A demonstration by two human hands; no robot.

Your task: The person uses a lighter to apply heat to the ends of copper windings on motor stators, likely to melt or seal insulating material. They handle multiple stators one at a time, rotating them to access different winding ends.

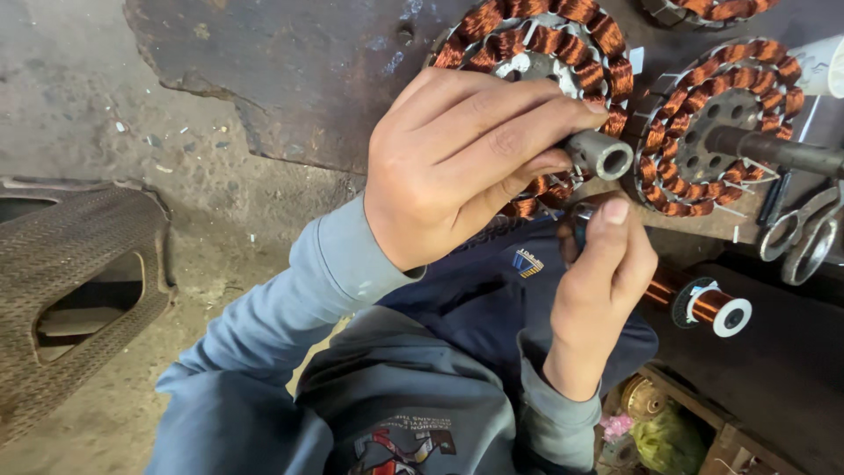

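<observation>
My left hand (457,158) grips the grey metal shaft (602,155) of a round stator wound with copper wire coils (545,40), holding it against my lap. My right hand (602,281) is just below the shaft's end, fingers curled with the thumb up, pinching a small dark part (578,227) that is mostly hidden. Both arms wear grey-blue sleeves.
A second copper-wound stator (716,123) on a dark shaft lies to the right on a worn board. Scissors (804,233) rest beside it. A spool of copper wire (708,303) sits right of my right hand. A woven mat (70,290) lies on the dirt floor at left.
</observation>
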